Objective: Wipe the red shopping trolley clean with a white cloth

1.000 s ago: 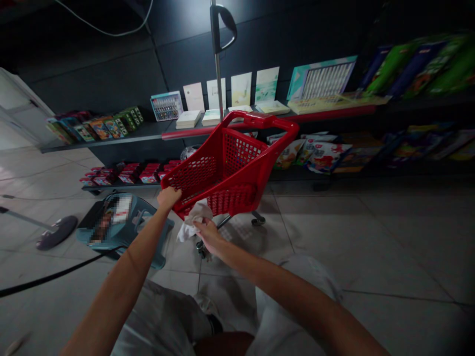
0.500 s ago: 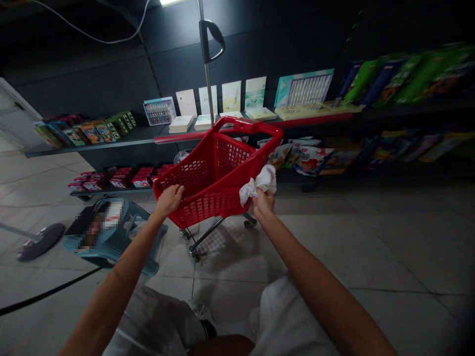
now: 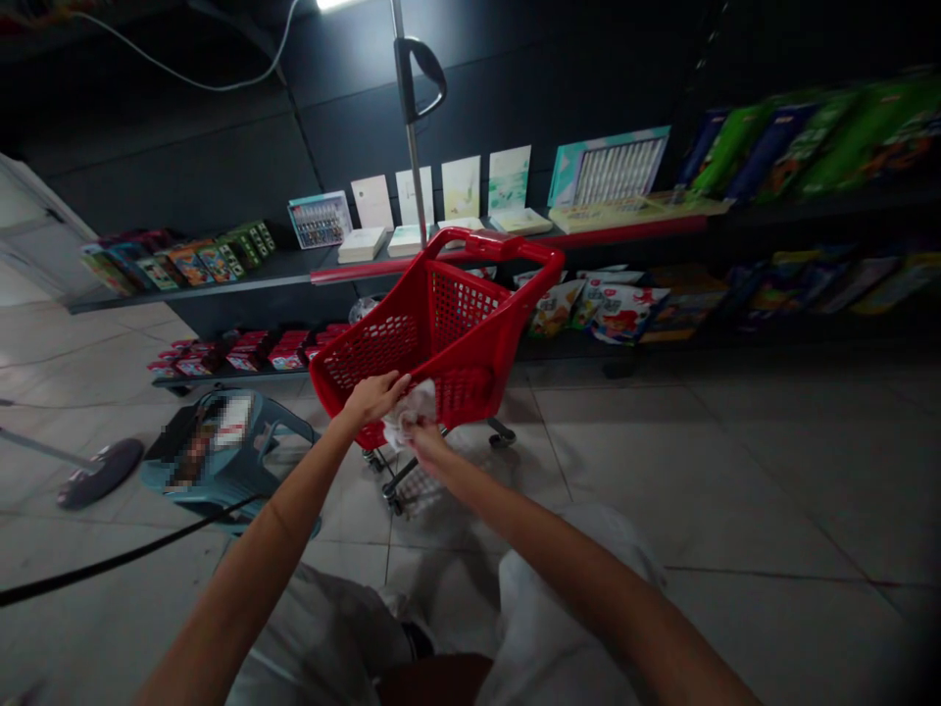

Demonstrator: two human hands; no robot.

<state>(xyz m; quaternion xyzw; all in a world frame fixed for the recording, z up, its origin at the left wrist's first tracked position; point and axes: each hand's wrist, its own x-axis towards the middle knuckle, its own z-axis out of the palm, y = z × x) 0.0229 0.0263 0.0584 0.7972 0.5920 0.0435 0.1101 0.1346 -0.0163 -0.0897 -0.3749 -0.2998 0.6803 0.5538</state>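
A small red plastic shopping cart (image 3: 470, 324) stands on the tiled floor in front of me, tilted a little. My left hand (image 3: 373, 395) grips the near rim of its basket, fingers curled over the edge. My right hand (image 3: 420, 433) is closed on a crumpled white cloth (image 3: 412, 407) and presses it against the basket's near wall, just beside my left hand. Both forearms reach forward from my lap.
Dark shelves (image 3: 242, 275) along the back wall carry boxes, booklets and packets. A metal pole with a black handle (image 3: 412, 118) rises behind the cart. A teal stool (image 3: 221, 451) and a fan base (image 3: 99, 471) sit at the left; a black cable (image 3: 110, 561) crosses the floor.
My right hand with the white cloth moved from the basket's right rim down and left to its near wall. My left hand slid right along the rim.
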